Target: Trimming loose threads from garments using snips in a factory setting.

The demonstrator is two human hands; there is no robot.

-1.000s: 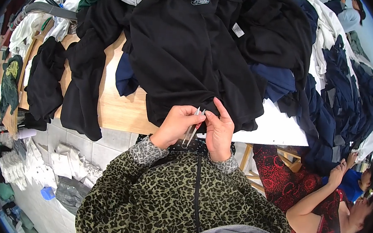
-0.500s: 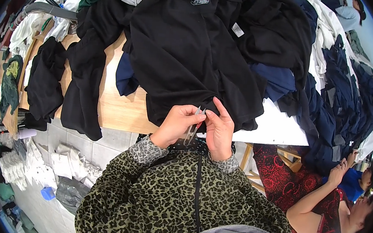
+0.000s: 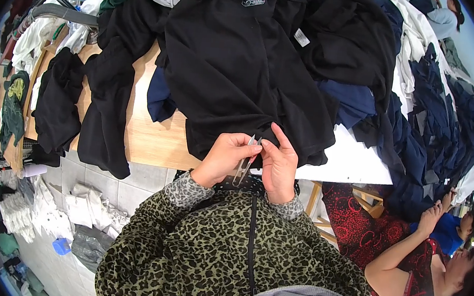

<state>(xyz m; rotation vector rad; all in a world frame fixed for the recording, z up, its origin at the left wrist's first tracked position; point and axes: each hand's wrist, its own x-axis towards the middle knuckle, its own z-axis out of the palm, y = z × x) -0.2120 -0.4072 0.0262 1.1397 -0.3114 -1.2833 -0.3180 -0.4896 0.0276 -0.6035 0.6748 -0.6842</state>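
A pair of small metal thread snips [image 3: 240, 173] slants between my hands, blades pointing away from me. My left hand [image 3: 223, 157] is closed on the snips, its thumb and fingertip pressed over them just below the blades. Right beside it, my right hand [image 3: 279, 166] has its index finger stretched out and its thumb apart, the thumb tip near the left fingertip. Whether a thread lies between the tips is too small to tell. Beyond both hands, the black trousers or shorts [image 3: 223, 55] lie spread on the table, waistband at the far side, lower edge at my fingers.
Black garments [image 3: 107, 101] lie at left on the wooden table [image 3: 155, 140]. Navy clothes [image 3: 421, 126] are heaped at right. A person in a red-and-black patterned garment [image 3: 349, 227] sits at my right. White bundles [image 3: 86, 205] and a blue container [image 3: 61, 246] stand on the floor at left.
My hands, the snips and the black garment hold almost still. At the far left edge, a person in blue has shifted, with an arm now showing.
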